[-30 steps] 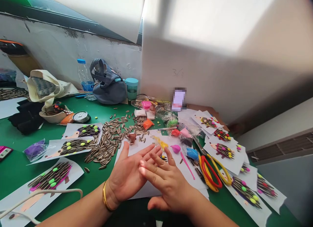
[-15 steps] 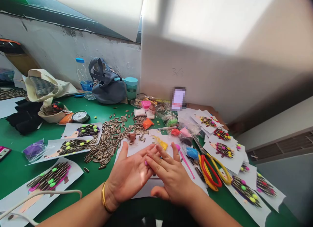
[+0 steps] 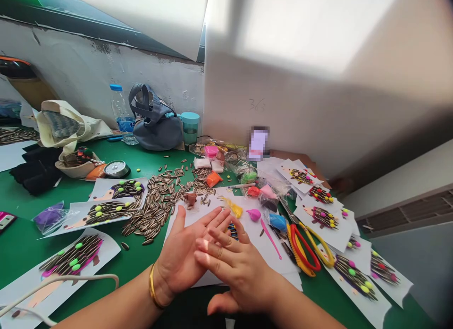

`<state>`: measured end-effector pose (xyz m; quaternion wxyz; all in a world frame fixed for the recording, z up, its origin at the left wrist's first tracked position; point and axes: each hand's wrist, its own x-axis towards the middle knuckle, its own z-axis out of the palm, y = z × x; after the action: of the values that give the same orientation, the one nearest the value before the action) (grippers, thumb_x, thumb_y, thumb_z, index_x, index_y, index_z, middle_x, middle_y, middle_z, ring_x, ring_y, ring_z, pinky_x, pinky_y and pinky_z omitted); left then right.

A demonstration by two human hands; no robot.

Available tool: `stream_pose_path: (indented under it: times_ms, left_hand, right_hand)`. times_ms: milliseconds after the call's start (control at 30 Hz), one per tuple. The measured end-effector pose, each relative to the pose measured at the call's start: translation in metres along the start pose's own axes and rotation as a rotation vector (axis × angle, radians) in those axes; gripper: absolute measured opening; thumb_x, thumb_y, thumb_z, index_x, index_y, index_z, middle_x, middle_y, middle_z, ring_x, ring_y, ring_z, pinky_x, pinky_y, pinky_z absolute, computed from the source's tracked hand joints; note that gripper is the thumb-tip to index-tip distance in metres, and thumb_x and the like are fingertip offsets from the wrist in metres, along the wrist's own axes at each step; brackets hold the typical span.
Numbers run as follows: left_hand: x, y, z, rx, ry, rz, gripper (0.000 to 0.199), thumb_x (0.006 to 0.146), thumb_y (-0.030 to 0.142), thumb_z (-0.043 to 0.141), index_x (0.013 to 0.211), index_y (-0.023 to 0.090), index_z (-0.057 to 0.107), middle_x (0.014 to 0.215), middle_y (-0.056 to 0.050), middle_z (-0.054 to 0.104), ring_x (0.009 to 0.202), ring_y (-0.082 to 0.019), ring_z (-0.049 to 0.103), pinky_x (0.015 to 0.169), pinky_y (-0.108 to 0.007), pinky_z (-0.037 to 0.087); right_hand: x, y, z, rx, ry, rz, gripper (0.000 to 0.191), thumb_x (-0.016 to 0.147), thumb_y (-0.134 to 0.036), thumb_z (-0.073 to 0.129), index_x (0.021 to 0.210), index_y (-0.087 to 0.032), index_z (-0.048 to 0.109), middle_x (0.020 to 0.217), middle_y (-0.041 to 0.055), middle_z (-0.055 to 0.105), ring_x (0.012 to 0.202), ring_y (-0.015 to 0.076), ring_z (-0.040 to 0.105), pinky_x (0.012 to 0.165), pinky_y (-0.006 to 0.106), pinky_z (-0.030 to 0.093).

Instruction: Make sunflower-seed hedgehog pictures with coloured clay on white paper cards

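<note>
My left hand [image 3: 187, 253] is palm up with its fingers stretched out, a gold bangle on the wrist. Across that palm lie the straight fingers of my right hand [image 3: 235, 267], palm down and thumb apart. The small pink clay ball seen earlier on the left palm is hidden now, perhaps under the right fingers. Below both hands is white paper [image 3: 255, 253], partly covered by them. Just beyond the fingers are a lump of pink clay [image 3: 253, 215], a pink modelling tool [image 3: 271, 239] and yellow clay [image 3: 233, 207].
Striped sunflower seeds [image 3: 155, 201] are heaped left of centre. Finished seed-hedgehog cards [image 3: 76, 258] lie at the left, with more cards [image 3: 320, 215] at the right. Scissors [image 3: 307, 248] with red and yellow handles rest beside the paper. Bagged clay [image 3: 213, 179], a cup [image 3: 190, 128] and a bag [image 3: 155, 121] stand behind.
My right hand has slid back toward me and left over the left palm, covering the spot where the pink ball showed. More of the pink clay lump is visible.
</note>
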<state>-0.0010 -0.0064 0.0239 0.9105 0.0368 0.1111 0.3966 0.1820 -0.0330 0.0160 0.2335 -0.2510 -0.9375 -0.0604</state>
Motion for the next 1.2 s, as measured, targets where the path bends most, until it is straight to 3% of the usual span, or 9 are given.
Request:
stream_pose_path:
  times_ms: [133, 300, 467, 633, 800, 933, 1000, 1133, 1200]
  left_hand:
    - [0.0, 0.0, 0.001, 0.019, 0.019, 0.002, 0.092, 0.09, 0.074, 0.024, 0.155, 0.009, 0.015, 0.155, -0.019, 0.035, 0.143, -0.025, 0.033, 0.117, -0.037, 0.028]
    - [0.001, 0.005, 0.002, 0.006, 0.013, 0.06, 0.098, 0.086, 0.078, 0.026, 0.155, 0.009, 0.012, 0.155, -0.019, 0.034, 0.145, -0.026, 0.03, 0.118, -0.04, 0.027]
    - [0.0, 0.004, 0.0, 0.01, 0.015, 0.025, 0.093, 0.089, 0.074, 0.029, 0.155, 0.011, 0.012, 0.155, -0.018, 0.034, 0.144, -0.024, 0.032, 0.117, -0.038, 0.029]
    - [0.0, 0.002, -0.002, 0.018, 0.002, 0.032, 0.094, 0.089, 0.074, 0.026, 0.155, 0.01, 0.011, 0.155, -0.018, 0.034, 0.144, -0.025, 0.031, 0.117, -0.039, 0.028]
    - [0.0, 0.001, -0.001, 0.03, 0.012, 0.035, 0.09, 0.091, 0.071, 0.029, 0.154, 0.009, 0.017, 0.152, -0.019, 0.039, 0.143, -0.025, 0.034, 0.115, -0.036, 0.032]
    - [0.002, 0.001, -0.001, 0.031, 0.021, 0.037, 0.097, 0.087, 0.077, 0.027, 0.155, 0.009, 0.016, 0.153, -0.018, 0.039, 0.144, -0.026, 0.032, 0.118, -0.04, 0.027]
    - [0.002, -0.001, -0.001, 0.045, 0.045, 0.027, 0.094, 0.088, 0.076, 0.025, 0.154, 0.01, 0.018, 0.153, -0.018, 0.039, 0.144, -0.026, 0.033, 0.12, -0.041, 0.023]
    - [0.002, -0.009, -0.001, 0.079, 0.092, 0.037, 0.09, 0.089, 0.074, 0.028, 0.152, 0.01, 0.025, 0.151, -0.018, 0.042, 0.143, -0.025, 0.035, 0.121, -0.04, 0.021]
    - [0.002, -0.013, -0.001, 0.082, 0.096, 0.044, 0.089, 0.089, 0.074, 0.031, 0.151, 0.011, 0.028, 0.15, -0.018, 0.043, 0.143, -0.025, 0.035, 0.12, -0.039, 0.021]
  right_hand:
    - [0.0, 0.001, -0.002, -0.016, 0.035, 0.089, 0.07, 0.093, -0.069, 0.032, 0.138, -0.018, 0.051, 0.137, 0.0063, 0.059, 0.144, 0.0258, 0.032, 0.121, 0.053, -0.009]
    - [0.001, 0.001, -0.004, 0.036, 0.008, -0.035, 0.066, 0.093, -0.068, 0.034, 0.133, -0.02, 0.057, 0.134, 0.0052, 0.062, 0.143, 0.0246, 0.033, 0.122, 0.054, -0.003]
    - [0.001, 0.003, -0.001, -0.003, 0.037, 0.088, 0.066, 0.094, -0.067, 0.035, 0.136, -0.02, 0.053, 0.135, 0.0073, 0.061, 0.144, 0.027, 0.031, 0.12, 0.057, -0.003]
    - [0.001, 0.001, 0.002, 0.042, 0.003, -0.015, 0.068, 0.093, -0.067, 0.037, 0.137, -0.018, 0.052, 0.133, 0.0082, 0.062, 0.145, 0.0255, 0.03, 0.121, 0.056, -0.001]
    - [0.0, 0.001, 0.004, -0.01, 0.042, 0.102, 0.066, 0.091, -0.067, 0.041, 0.137, -0.021, 0.052, 0.137, 0.008, 0.06, 0.145, 0.0296, 0.029, 0.119, 0.06, -0.002]
    - [0.002, 0.001, 0.001, 0.019, 0.048, 0.016, 0.063, 0.09, -0.067, 0.044, 0.133, -0.022, 0.056, 0.135, 0.0059, 0.061, 0.144, 0.0289, 0.03, 0.119, 0.061, -0.003]
    - [0.004, -0.001, 0.001, 0.019, 0.076, 0.014, 0.056, 0.092, -0.062, 0.048, 0.128, -0.022, 0.059, 0.134, 0.0051, 0.062, 0.144, 0.0282, 0.031, 0.12, 0.059, -0.002]
    - [0.006, -0.008, 0.004, 0.035, 0.159, 0.025, 0.019, 0.095, -0.03, 0.054, 0.108, -0.029, 0.068, 0.118, -0.003, 0.072, 0.132, 0.0183, 0.049, 0.123, 0.051, 0.011]
    - [0.005, -0.012, 0.007, 0.064, 0.197, 0.005, 0.018, 0.094, -0.021, 0.055, 0.1, -0.03, 0.068, 0.111, -0.0063, 0.074, 0.122, 0.0135, 0.057, 0.123, 0.046, 0.017]
